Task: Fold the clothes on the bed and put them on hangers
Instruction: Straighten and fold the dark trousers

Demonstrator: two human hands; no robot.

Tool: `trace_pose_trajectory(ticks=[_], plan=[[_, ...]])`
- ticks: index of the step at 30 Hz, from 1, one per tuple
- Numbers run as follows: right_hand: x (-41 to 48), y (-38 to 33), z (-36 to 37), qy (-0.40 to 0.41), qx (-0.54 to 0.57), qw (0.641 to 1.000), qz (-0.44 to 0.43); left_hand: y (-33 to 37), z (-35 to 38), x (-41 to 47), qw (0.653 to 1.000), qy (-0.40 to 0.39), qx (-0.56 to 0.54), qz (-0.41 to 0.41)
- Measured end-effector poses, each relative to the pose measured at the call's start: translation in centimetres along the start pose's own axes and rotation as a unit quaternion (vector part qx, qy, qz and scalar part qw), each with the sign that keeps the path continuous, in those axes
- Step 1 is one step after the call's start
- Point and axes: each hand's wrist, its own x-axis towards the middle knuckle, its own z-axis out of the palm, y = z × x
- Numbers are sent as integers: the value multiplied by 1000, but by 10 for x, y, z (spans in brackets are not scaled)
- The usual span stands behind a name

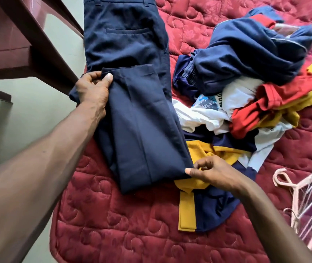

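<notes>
Navy trousers [132, 103] lie lengthwise on the red quilted bed [113, 234], their legs doubled back over the seat. My left hand [92, 90] pinches the hem corner of the folded legs at the left edge. My right hand [211, 170] pinches the lower right corner at the fold. Pale pink and clear hangers [303, 196] lie at the right edge of the bed.
A loose heap of clothes [246, 82] in blue, white, red and yellow sits right of the trousers. A navy and yellow garment [204, 211] lies under my right hand. A dark red plastic chair [24, 40] stands left of the bed on a pale floor [28, 118].
</notes>
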Motion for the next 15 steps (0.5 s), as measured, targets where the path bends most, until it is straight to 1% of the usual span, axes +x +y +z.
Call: trace_pose_trajectory(ticks=[2, 4, 5, 7, 8, 9, 12, 13, 15], plan=[[-6, -10, 6, -8, 50, 998, -24, 0, 1, -1, 1000, 13, 11, 15], [-5, -17, 16, -38, 130, 991, -16, -1, 2, -6, 999, 20, 28, 25], [-2, -15, 20, -25, 123, 992, -4, 0, 1, -9, 999, 19, 42, 27], [6, -4, 22, 57, 8, 998, 33, 0, -3, -14, 997, -13, 76, 20], [7, 2, 22, 101, -36, 993, 57, -1, -5, -14, 995, -38, 89, 9], [6, 8, 23, 133, -43, 988, 70, 1, -8, -14, 994, -63, 90, -13], [0, 5, 29, 205, 16, 978, 38, 12, -8, -14, 986, -111, 48, -114], [-1, 0, 32, 214, 24, 976, 26, 18, -7, -15, 984, -125, 36, -124], [2, -9, 37, 215, 19, 976, 2, 31, -4, -18, 983, -149, -5, -104]])
